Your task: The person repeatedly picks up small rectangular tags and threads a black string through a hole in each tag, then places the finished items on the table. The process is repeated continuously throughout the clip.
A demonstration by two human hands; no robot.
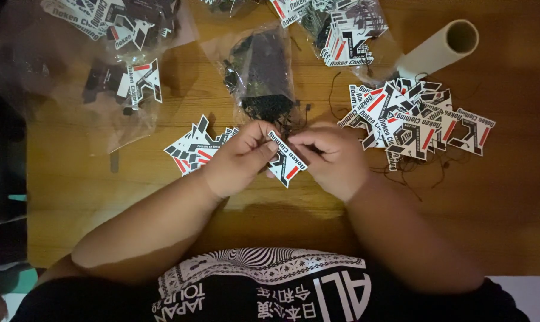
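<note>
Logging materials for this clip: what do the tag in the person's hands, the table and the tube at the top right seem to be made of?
The tag looks like stiff printed card, matt: flat, sharp die-cut edges, black, white and red print. The table looks like varnished wood: visible grain, a soft sheen. The tube is probably cardboard or rolled paper: pale, matt, hollow end; which one is unclear.

Small packing or craft workspace, likely home-based clothing-label assembly. Evidence: brown wooden tabletop point(73, 197) under dim light; heaps of angular black, white and red card hang tags point(416, 119); clear plastic bags of more tags point(112, 53); clear bag of black string loops point(264, 80); beige cardboard tube point(440, 50).
</note>
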